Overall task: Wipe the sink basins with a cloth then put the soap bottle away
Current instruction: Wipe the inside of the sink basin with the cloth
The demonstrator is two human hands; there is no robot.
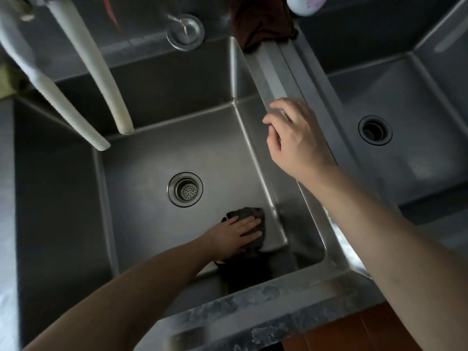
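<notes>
My left hand (234, 233) presses flat on a dark grey cloth (249, 214) on the floor of the left steel basin (141, 168), near its front right corner, right of the drain strainer (184, 190). My right hand (295, 138) rests with spread fingers on the steel divider (276, 69) between the two basins, holding nothing. The right basin (405, 102) lies beyond it with its own drain (375, 130). A white soap bottle (305, 3), partly cut off by the frame, stands at the top behind the divider.
Two white faucet hoses (106, 79) hang over the left basin's back left. A round metal drain plug (185, 31) lies on the back ledge. A dark brown rag (260, 21) drapes over the divider's far end. A speckled counter edge (253, 310) runs along the front.
</notes>
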